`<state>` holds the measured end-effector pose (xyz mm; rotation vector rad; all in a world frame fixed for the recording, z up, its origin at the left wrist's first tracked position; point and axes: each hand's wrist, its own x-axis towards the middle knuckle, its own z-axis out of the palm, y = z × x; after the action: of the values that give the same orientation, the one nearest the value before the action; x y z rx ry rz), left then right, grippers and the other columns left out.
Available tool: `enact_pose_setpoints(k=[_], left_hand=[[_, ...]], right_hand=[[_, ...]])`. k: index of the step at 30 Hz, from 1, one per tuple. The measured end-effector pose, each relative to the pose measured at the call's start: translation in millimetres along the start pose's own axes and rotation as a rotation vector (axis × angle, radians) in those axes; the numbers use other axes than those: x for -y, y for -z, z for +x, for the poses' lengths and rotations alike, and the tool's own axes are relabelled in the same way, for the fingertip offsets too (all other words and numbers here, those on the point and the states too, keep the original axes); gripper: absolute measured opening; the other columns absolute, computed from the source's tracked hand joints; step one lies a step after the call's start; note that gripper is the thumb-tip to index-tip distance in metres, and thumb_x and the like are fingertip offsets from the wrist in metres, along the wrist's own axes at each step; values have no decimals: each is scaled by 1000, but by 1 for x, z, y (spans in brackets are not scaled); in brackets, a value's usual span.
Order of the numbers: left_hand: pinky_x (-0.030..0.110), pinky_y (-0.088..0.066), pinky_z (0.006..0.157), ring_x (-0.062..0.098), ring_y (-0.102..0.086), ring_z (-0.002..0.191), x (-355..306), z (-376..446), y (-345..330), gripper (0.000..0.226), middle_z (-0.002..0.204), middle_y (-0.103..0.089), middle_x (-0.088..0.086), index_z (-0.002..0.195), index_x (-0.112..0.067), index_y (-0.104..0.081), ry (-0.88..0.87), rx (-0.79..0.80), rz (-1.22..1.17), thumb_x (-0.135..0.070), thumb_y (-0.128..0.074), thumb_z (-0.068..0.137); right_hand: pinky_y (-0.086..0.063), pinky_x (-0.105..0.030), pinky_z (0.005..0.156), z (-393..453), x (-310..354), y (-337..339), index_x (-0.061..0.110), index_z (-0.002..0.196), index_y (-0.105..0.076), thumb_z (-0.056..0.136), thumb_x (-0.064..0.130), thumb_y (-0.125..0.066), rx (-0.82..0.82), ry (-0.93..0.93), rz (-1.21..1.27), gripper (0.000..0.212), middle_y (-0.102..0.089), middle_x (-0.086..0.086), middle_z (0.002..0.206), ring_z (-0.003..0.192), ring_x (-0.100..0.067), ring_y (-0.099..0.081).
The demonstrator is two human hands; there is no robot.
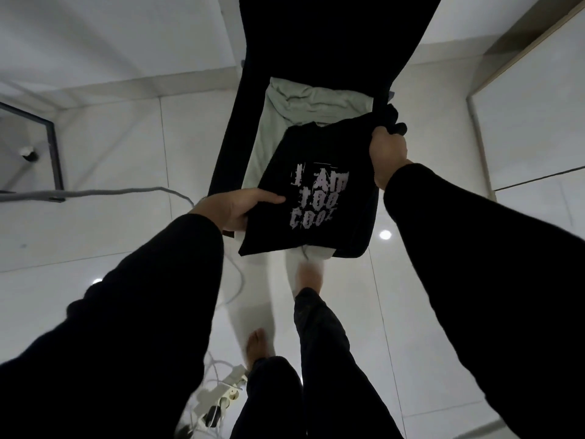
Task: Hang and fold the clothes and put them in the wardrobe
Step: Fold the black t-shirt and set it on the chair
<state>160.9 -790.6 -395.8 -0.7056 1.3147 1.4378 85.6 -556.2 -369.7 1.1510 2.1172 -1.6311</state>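
Observation:
A folded black T-shirt [319, 198] with pale printed lettering lies on top of a stack of clothes carried in front of me. My left hand [235, 207] holds the stack's left edge, thumb laid flat on the black shirt. My right hand [387, 153] grips the far right corner, where a long black garment [316, 36] hangs up out of view. Under the black shirt lies a pale green folded garment [304, 99], and a white piece [316, 253] shows at the near edge.
White tiled floor [110, 137] lies below. A grey cable [95, 193] crosses the left side and a white power strip [218, 397] with cords sits near my bare feet. A dark-framed glass panel [50, 144] stands far left; a white cabinet panel [531, 115] is at right.

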Motion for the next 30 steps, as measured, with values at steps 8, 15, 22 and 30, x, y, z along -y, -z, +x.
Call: enact_pose_setpoints(k=[8,15,22,30], left_hand=[[27,-55,58,23,-68,61,-13,-140,-13,37,77,-68,8,89,-8,-67,-385,144,-286,-39,-51,76],[48,-54,79,30,-68,96,-33,-256,-58,55,106,-70,10,105,-15,-69,-798,408,-458,-50,-58,65],[44,-48,99,30,-65,104,-81,-327,-144,34,108,-68,16,111,-5,-60,-943,516,-459,-23,-56,83],[47,-51,74,27,-64,97,-81,-316,-315,29,103,-69,15,114,-3,-56,-697,424,66,-12,-32,100]], right_hand=[[-53,-38,91,-105,51,68,5,127,-51,93,21,-41,-72,-1,380,38,-61,-4,95,95,-23,-63],[-58,-38,82,-207,98,137,9,126,-54,91,13,-42,-91,73,774,38,-66,-11,105,90,-25,-68],[-59,-35,63,-298,131,230,8,130,-52,87,1,-37,-208,237,1110,46,-64,-14,116,90,-28,-66],[-57,-39,73,-356,112,383,3,118,-54,88,1,-44,-431,421,1342,32,-64,-17,112,88,-28,-63]])
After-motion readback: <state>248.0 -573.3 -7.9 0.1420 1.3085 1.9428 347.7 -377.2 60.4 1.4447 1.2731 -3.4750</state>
